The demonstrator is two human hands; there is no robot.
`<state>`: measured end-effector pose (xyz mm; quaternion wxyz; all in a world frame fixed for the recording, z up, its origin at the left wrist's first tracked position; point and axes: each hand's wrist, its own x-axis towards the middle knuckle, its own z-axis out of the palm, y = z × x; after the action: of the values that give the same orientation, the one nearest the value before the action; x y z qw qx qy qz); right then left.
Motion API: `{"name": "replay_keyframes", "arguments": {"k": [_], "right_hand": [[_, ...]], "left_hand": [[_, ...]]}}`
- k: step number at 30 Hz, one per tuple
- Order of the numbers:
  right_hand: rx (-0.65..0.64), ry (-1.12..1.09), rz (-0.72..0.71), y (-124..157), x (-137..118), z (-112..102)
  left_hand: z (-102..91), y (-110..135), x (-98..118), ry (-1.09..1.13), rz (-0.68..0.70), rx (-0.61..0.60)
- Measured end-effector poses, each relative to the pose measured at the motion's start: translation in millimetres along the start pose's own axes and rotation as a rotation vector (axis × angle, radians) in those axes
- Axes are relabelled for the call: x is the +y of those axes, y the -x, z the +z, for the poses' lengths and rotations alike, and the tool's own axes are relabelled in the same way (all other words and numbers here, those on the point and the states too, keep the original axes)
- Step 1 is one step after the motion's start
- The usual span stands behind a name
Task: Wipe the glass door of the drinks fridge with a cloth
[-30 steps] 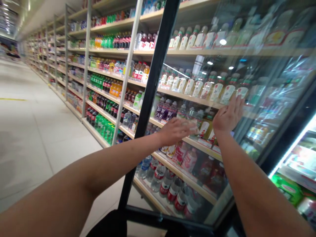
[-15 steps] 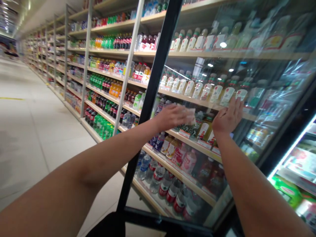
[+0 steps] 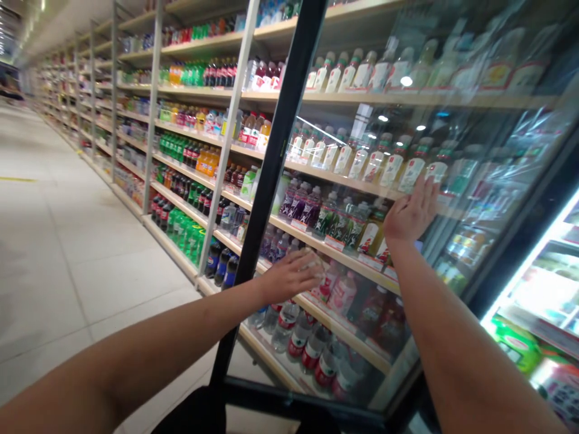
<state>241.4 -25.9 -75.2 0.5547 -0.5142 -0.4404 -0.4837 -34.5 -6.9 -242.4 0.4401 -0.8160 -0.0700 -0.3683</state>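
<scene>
A glass fridge door in a black frame stands swung out in front of me. My left hand lies against the lower middle of the glass, its fingers pressed over a small pale cloth. My right hand rests flat on the glass further right and higher, fingers stretched upward, holding nothing. Both forearms reach in from the bottom of the view.
Through and beside the glass run long shelves of drink bottles, going far down the aisle. A pale tiled floor spreads to the left. At the right edge the lit fridge interior shows packaged goods.
My left hand with the cloth went up the glass, then came down and left to a lower spot. My right hand has stayed flat in about the same place.
</scene>
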Motion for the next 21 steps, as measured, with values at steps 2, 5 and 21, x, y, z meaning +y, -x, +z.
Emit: {"name": "replay_keyframes", "arguments": {"k": [2,5,21], "right_hand": [[-0.003,0.004,0.003,0.0,-1.3,-0.9],[-0.001,0.007,0.004,-0.2,-2.6,-2.4],[-0.032,0.000,0.018,-1.0,-2.9,-3.4]], "left_hand": [[-0.6,9.5,0.8,-0.001,0.089,-0.027],[-7.3,-3.7,-20.2,-0.042,0.173,0.011],[-18.8,-79.3,-70.6,-0.074,-0.390,0.251]]}}
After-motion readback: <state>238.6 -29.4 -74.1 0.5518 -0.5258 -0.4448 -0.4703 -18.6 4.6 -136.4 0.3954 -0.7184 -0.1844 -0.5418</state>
